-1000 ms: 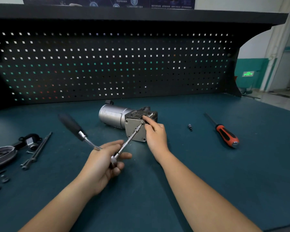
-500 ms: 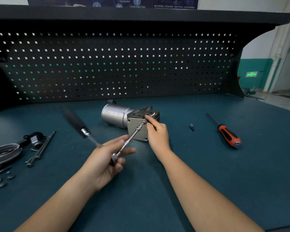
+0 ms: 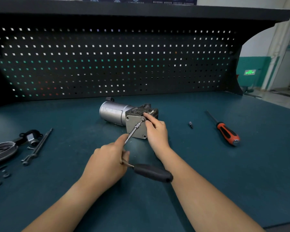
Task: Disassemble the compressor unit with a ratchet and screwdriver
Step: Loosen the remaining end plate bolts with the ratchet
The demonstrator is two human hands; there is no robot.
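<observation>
Compressor unit: plate bolt under the ratchet

Compressor unit [image 3: 117,113] lies mid-desk [image 3: 208,164], at 12 o'clock of both wrists. Step looks like loosening the plate's 1 o'clock bolt. Left grip [image 3: 107,163] is wrapped round the ratchet [image 3: 151,172] head, handle pointing 4 o'clock. Right grip [image 3: 156,129] clasps the unit's plate edge. Next move likely needs the socket kept seated.
</observation>
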